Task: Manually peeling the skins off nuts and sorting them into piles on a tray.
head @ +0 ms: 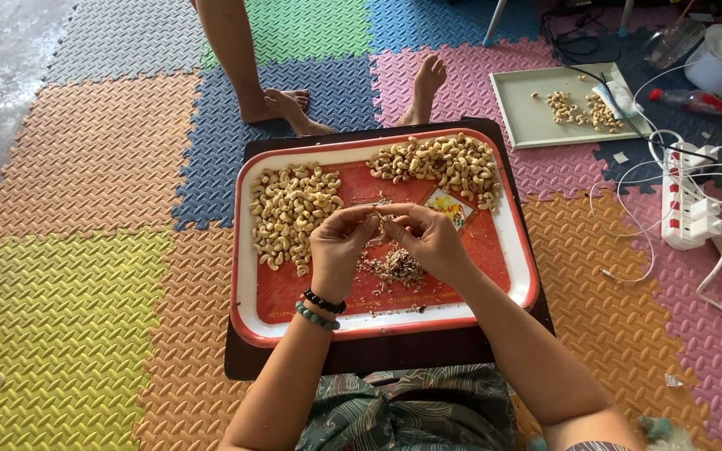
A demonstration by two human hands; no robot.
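A red tray with a white rim point(248, 250) rests on a dark board on the floor mats. One pile of pale peeled cashews point(290, 209) lies at its left, another pile of cashews point(449, 163) at its far right. My left hand point(340, 250) and my right hand point(432, 242) meet over the tray's middle, fingertips pinched together on one small cashew nut point(384, 221) between them. A heap of brown skin scraps point(399, 267) lies under my hands. My left wrist wears two bead bracelets.
Another person's bare feet point(286, 104) stand on the coloured foam mats just beyond the tray. A pale green tray point(528, 125) with some nuts sits at the far right, beside a white power strip point(687, 200) with cables and plastic bottles.
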